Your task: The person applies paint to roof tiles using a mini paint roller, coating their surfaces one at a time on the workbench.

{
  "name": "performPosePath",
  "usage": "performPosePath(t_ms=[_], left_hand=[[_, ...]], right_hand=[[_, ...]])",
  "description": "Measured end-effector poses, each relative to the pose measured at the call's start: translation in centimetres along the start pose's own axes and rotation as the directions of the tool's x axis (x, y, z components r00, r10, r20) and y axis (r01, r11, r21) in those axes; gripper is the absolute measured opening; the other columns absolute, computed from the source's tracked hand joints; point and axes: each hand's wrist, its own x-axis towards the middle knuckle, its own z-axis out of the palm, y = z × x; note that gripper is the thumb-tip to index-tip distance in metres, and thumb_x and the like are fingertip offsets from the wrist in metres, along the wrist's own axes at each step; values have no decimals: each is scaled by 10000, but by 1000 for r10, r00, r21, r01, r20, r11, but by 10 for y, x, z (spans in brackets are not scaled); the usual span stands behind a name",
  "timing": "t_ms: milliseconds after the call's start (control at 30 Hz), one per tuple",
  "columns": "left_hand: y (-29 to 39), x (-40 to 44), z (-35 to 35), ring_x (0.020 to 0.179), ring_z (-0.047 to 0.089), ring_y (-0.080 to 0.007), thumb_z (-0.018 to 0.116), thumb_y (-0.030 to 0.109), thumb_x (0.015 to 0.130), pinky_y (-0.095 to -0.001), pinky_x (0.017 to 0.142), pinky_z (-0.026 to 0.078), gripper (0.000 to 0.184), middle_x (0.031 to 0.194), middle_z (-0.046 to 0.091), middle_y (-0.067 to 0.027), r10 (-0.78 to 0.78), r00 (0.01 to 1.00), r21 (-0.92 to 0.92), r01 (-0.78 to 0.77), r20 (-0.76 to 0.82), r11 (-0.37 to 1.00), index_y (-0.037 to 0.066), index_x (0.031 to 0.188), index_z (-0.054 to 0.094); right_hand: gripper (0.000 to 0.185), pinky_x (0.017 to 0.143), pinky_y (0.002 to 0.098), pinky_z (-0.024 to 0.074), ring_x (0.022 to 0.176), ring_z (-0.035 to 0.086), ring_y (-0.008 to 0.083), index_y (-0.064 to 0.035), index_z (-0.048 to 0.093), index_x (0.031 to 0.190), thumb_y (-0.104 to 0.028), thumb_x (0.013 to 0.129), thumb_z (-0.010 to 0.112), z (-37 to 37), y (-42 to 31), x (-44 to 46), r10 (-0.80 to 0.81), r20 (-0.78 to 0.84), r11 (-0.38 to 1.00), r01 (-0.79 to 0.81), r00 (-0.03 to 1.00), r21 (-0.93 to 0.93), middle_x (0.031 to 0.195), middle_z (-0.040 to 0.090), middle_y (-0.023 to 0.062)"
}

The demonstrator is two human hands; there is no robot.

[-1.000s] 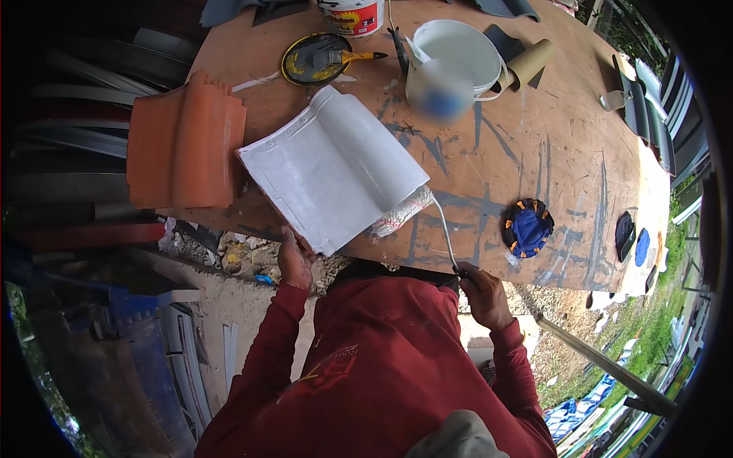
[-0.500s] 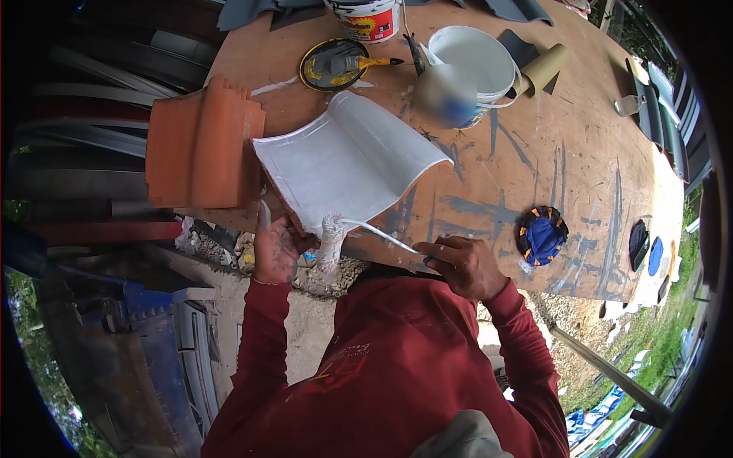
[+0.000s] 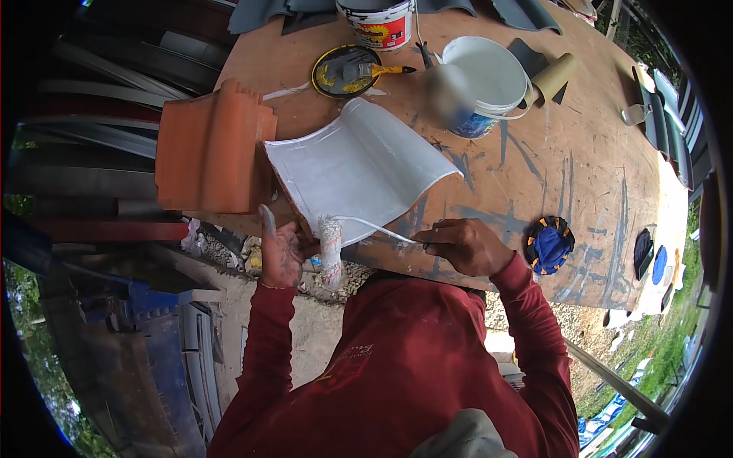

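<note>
A curved clay roof tile [image 3: 359, 164], its upper face coated white, rests on the table with its near corner over the edge. My left hand [image 3: 282, 250] grips that corner from below, thumb pointing up and fingers tucked under the rim. In my right hand [image 3: 467, 246] is the handle end of a paint roller [image 3: 330, 248], closed between thumb and fingers. The roller's white, paint-soaked sleeve lies against the tile's near edge, beside my left fingers. Its thin white rod runs across to my right hand.
Stacked orange tiles [image 3: 210, 153] stand left of the coated tile. Behind are a white paint bucket [image 3: 508, 99], a paint pail [image 3: 378, 30] and a lid [image 3: 327, 82] bearing a paintbrush [image 3: 378, 70]. A blue-and-black round item [image 3: 551, 246] lies right on the paint-marked wooden table [image 3: 489, 168].
My right hand has risen slightly toward the table. The roller sleeve has shifted a little left along the tile's near edge. My left hand keeps its hold; the whole view has shifted slightly.
</note>
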Motion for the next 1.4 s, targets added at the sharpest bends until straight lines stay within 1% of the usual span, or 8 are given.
performPosePath(t_ms=[67, 167, 300, 500, 567, 733, 1133, 1400], left_hand=[[3, -2, 4, 1041, 698, -277, 341, 845, 885, -382, 865, 590, 1016, 1191, 678, -183, -13, 1000, -24, 13, 1, 1000, -52, 1323, 529], [5, -7, 19, 935, 714, -225, 343, 862, 870, -323, 767, 602, 1027, 1084, 703, -173, 18, 999, 7, -18, -42, 1000, -66, 1250, 566], [6, -6, 17, 849, 705, -194, 335, 867, 869, -285, 695, 590, 1029, 1027, 713, -152, -2, 998, -43, 0, -57, 999, -66, 1227, 582], [4, -4, 0, 1017, 697, -255, 316, 872, 868, -330, 836, 579, 1079, 1178, 674, -202, 37, 999, -100, -33, 40, 994, -84, 1327, 514], [6, -4, -3, 1075, 685, -283, 307, 876, 866, -378, 896, 571, 1100, 1236, 652, -221, 51, 998, -152, -44, 44, 987, -91, 1360, 484], [24, 1, 3, 1179, 624, -369, 288, 889, 851, -542, 1004, 512, 1140, 1305, 612, -242, 113, 991, -54, -110, 74, 992, -98, 1402, 438], [39, 6, 10, 1126, 650, -387, 288, 901, 843, -516, 965, 533, 1134, 1205, 653, -273, 149, 988, -67, -147, 34, 987, -81, 1370, 500], [42, 4, 8, 1103, 657, -404, 276, 896, 848, -514, 961, 537, 1127, 1202, 648, -292, 151, 980, -158, -130, 132, 979, -84, 1353, 510]], right_hand=[[229, 714, 434, 520, 819, 674, 342, -34, 714, 1121, -128, 920, 658, -2, 5, 14, -13, 116, 966, -17, 993, 260, 888, 706, 169], [247, 775, 428, 513, 834, 678, 333, 0, 705, 1133, -149, 956, 620, -37, -4, 30, 135, 413, 929, -260, 901, 264, 930, 711, 207], [275, 797, 417, 506, 823, 670, 311, 15, 695, 1153, -170, 977, 592, -50, -4, 47, 168, 508, 923, -316, 845, 219, 908, 710, 214], [263, 764, 416, 508, 800, 661, 315, 6, 698, 1151, -150, 954, 620, -40, 0, 50, 134, 478, 945, -257, 868, 201, 936, 719, 193], [259, 744, 421, 517, 815, 676, 315, -25, 713, 1143, -121, 906, 673, -34, 7, 30, 13, 238, 980, -60, 971, 192, 935, 714, 163], [251, 683, 429, 514, 789, 664, 321, -72, 732, 1110, -120, 864, 711, -34, -14, 13, -11, 42, 1000, 11, 999, 9, 847, 671, 122], [249, 603, 418, 486, 671, 635, 315, -95, 745, 1089, -139, 845, 726, -72, 24, -42, 162, -193, 964, -197, 968, -179, 751, 625, 88], [272, 643, 418, 500, 754, 637, 294, -100, 733, 1116, -131, 845, 727, -38, -8, 13, -80, -161, 989, 58, 984, -136, 791, 628, 84]])
